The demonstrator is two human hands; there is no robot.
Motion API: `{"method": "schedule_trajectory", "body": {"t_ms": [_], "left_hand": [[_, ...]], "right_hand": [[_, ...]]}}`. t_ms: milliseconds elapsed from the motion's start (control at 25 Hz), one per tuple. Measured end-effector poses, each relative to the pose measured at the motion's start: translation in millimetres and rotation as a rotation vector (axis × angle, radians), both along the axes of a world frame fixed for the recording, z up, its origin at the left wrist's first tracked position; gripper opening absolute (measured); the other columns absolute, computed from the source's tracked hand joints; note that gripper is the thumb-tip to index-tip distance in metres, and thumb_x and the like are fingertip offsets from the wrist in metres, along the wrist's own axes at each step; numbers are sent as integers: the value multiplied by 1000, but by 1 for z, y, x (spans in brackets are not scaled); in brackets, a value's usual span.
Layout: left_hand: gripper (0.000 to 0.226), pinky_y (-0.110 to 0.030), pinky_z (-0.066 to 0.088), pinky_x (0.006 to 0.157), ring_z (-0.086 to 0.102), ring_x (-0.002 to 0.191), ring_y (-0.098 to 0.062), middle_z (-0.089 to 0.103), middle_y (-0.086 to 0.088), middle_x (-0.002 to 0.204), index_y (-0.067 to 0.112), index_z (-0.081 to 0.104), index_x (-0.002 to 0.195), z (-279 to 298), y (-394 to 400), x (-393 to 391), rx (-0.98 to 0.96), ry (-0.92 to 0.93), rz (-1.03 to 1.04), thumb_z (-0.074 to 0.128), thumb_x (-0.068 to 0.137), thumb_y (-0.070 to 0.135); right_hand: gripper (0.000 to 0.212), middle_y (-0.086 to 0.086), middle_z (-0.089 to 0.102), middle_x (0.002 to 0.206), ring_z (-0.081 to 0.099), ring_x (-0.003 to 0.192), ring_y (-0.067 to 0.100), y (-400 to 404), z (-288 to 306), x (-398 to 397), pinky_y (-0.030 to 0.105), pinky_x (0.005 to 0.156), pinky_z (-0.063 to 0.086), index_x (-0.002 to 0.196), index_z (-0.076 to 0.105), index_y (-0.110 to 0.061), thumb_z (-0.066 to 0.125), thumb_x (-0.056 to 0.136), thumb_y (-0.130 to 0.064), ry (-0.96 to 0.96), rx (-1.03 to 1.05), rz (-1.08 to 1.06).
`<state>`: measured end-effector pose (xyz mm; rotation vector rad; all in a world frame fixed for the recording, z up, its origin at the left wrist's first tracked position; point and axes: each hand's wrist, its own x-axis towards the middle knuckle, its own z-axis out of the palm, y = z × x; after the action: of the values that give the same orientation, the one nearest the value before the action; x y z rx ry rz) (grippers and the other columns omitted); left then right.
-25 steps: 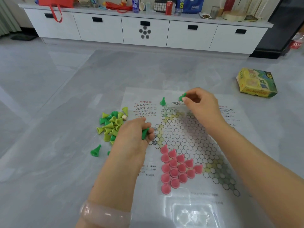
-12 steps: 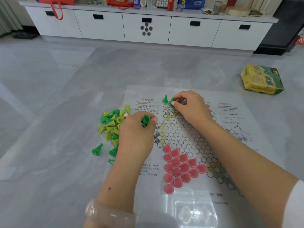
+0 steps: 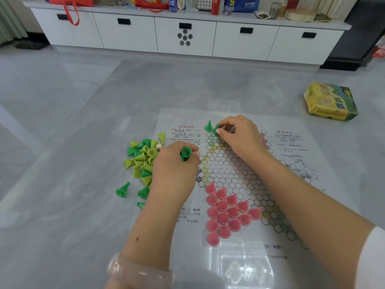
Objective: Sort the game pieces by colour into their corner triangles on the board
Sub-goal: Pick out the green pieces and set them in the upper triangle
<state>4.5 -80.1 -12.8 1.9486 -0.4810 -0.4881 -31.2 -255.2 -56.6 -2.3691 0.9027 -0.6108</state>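
Note:
The paper board [image 3: 239, 176] with its hexagon grid lies on the grey floor. Several pink pieces [image 3: 227, 213] fill its near corner triangle. One dark green piece [image 3: 208, 126] stands upright at the far corner tip. My right hand [image 3: 239, 134] pinches a second dark green piece [image 3: 216, 129] right beside it, base on the board. My left hand [image 3: 177, 165] is closed on another dark green piece [image 3: 185, 153], held at the board's left edge. A loose pile of dark green and yellow-green pieces [image 3: 143, 159] lies left of the board.
A single green piece [image 3: 123, 190] lies apart, left of the pile. A yellow-green game box [image 3: 330, 101] sits on the floor at the far right. A white cabinet [image 3: 185, 36] with cluttered top runs along the back wall.
My right hand has carried its green piece left and down onto the board beside the standing one. My left hand has risen slightly and turned its green piece base-up.

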Motion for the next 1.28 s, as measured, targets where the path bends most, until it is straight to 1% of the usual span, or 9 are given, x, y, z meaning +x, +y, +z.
{"method": "schedule_trajectory", "body": {"t_ms": [320, 400, 520, 640, 720, 880, 1000, 1160, 1280], "left_hand": [[8, 4, 34, 45, 45, 59, 3, 52, 16, 71, 24, 62, 88, 1, 1, 0, 13, 2, -13, 55, 90, 22], [8, -3, 38, 46, 45, 59, 1, 52, 15, 69, 25, 59, 82, 3, 1, -1, 22, -13, -25, 55, 89, 27], [31, -19, 35, 52, 42, 55, -9, 48, 4, 60, 16, 59, 74, 2, 1, -1, 39, -29, -42, 50, 89, 41], [43, -26, 34, 53, 42, 52, -11, 44, 2, 56, 16, 65, 76, 5, 1, -1, -31, 106, -21, 41, 90, 48], [46, -27, 35, 57, 42, 53, -12, 41, 2, 56, 21, 63, 68, 5, 1, -2, -85, 182, -34, 36, 91, 51], [52, -24, 33, 56, 43, 50, -8, 43, 8, 48, 20, 61, 63, 6, -1, -6, -104, 195, -153, 31, 91, 53], [54, -20, 33, 53, 42, 45, -6, 42, 10, 43, 20, 61, 63, 7, -2, -9, -108, 213, -198, 30, 91, 53], [53, -21, 33, 54, 44, 50, -9, 42, 9, 48, 20, 64, 65, 7, -3, -9, -93, 217, -198, 31, 90, 53], [50, -26, 39, 62, 49, 58, -14, 52, 2, 60, 21, 65, 71, 9, -1, -8, -75, 202, -181, 32, 91, 52]], "right_hand": [[13, -6, 54, 87, 49, 81, 9, 1, 0, 1, 21, 73, 35, 95, 69, -18, 63, 84, -23, -9, -11, -3], [13, -6, 54, 87, 49, 82, 10, 1, -1, 1, 22, 73, 35, 95, 68, -19, 63, 84, -23, -5, -6, -4], [17, -6, 55, 89, 50, 84, 11, 1, 0, -1, 24, 76, 39, 100, 67, -19, 63, 84, -24, 8, 13, 5], [17, -10, 56, 89, 50, 76, 1, 10, 15, -12, 23, 80, 44, 103, 64, -21, 60, 86, -21, -117, 71, -6], [14, -17, 59, 87, 53, 74, -3, 23, 34, -25, 15, 74, 43, 98, 65, -25, 57, 88, -19, -183, 174, 115], [17, -11, 69, 83, 62, 80, -1, 51, 58, -43, 15, 74, 47, 96, 69, -25, 55, 89, -18, -164, 473, 488], [15, -10, 69, 80, 61, 75, -1, 52, 56, -43, 11, 69, 44, 94, 69, -16, 56, 87, -15, -244, 546, 513], [12, -9, 68, 77, 60, 72, -2, 52, 54, -41, 10, 67, 44, 86, 70, -16, 58, 85, -14, -283, 590, 496], [10, 0, 69, 85, 61, 78, 2, 51, 57, -38, 10, 67, 45, 85, 69, -16, 60, 83, -18, -231, 583, 509]]}}
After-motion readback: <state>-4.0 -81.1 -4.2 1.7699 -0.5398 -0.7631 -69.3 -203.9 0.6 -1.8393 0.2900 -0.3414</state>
